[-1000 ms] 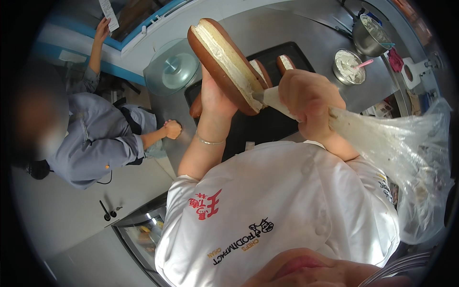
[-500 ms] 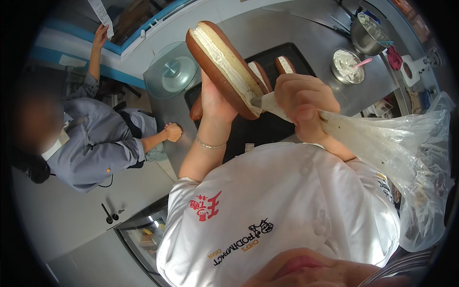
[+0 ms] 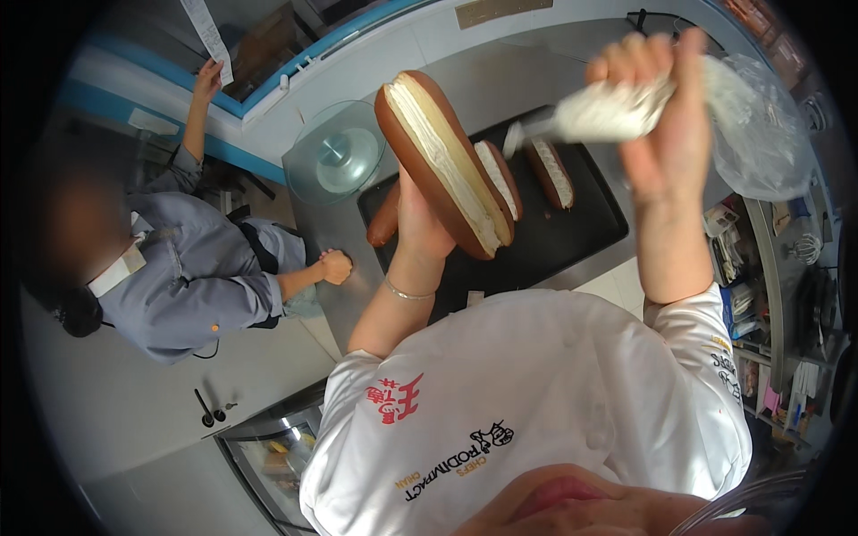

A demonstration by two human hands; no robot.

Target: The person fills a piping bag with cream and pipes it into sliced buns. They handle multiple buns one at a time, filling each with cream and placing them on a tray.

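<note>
My left hand point(image 3: 422, 214) holds up a long brown bun point(image 3: 445, 165), tilted, with its slit side showing a stripe of white cream along its length. Wrapped in my right hand point(image 3: 666, 156) is a clear plastic piping bag point(image 3: 615, 109) filled with white cream. The bag's blurred nozzle points left, apart from the bun, and its loose plastic end hangs out to the right. Below, on a black baking tray point(image 3: 559, 239), lie two cream-filled buns point(image 3: 551, 174) and, partly hidden behind my left arm, another brown bun point(image 3: 382, 221).
A round glass stand point(image 3: 313, 170) is on the steel counter point(image 3: 313, 228) beyond the tray's left side. At the left, another person point(image 3: 192, 259) rests a fist at the counter edge and holds up a paper strip point(image 3: 207, 36). Shelves with packages point(image 3: 742, 308) stand at the right.
My right hand has lifted the piping bag up and away to the right, off the bun. The left hand's bun sits slightly lower and further right in view. The mixing bowls are now hidden.
</note>
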